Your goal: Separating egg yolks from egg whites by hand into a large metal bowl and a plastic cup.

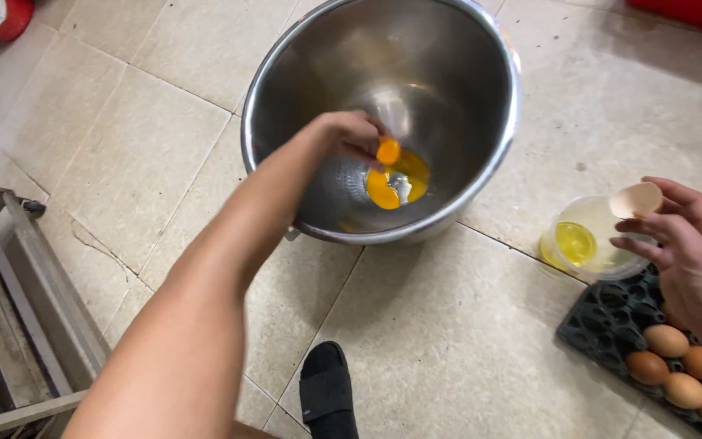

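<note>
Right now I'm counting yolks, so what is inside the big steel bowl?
In the steel bowl lie yolks at the bottom, run together, so no sure count. The left hand drops another yolk. The hand and arm cover part of the bottom.

A large round stainless-steel mixing bowl [448, 97] stands on the tiled stone floor [448, 341] at the far centre, with orange egg yolks [396, 183] in its bottom. The left hand [351, 134] reaches into it — a yolk [388, 150] at its fingertips. To the right sits a small clear plastic cup [591, 240], touching a dark egg tray [611, 317] nearer — brown eggs [676, 370] in it. The right hand [692, 244] holds a broken eggshell half [637, 199] over the cup. A metal rack [18, 325] lies near left.
</note>
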